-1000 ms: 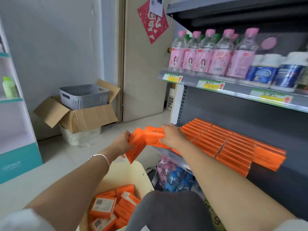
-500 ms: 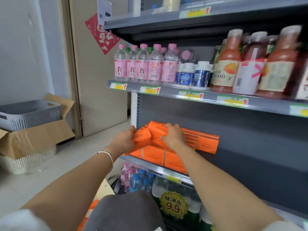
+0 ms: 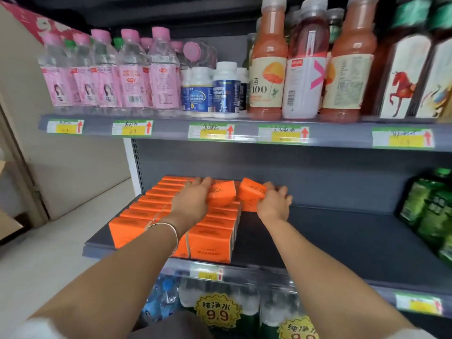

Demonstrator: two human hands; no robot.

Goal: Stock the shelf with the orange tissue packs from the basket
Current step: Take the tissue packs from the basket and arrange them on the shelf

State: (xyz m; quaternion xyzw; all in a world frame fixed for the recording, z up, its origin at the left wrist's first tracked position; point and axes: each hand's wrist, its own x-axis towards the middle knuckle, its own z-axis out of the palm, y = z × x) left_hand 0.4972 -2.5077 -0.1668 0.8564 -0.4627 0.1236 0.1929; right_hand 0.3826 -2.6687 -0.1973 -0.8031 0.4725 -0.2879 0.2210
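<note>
Left hand, right hand rearward; gripped packs tilted.

Tissue packs lie left on the shelf.

I'm counting two hands in shot, left hand and right hand, each gripping one orange tissue pack, so that's two loose ones: left pack, right pack. The stocked packs are standing in two rows, and an arm is hiding too many for a total. Up top I'm seeing five pink-capped bottles along the front, plus one toppled bottle behind. Two blue-labelled jars are showing in front, with three tall juice bottles beside them. Upper price tags are coming to five, lower tags to two. Yellow 9.9 stickers: two. One bracelet.
</note>
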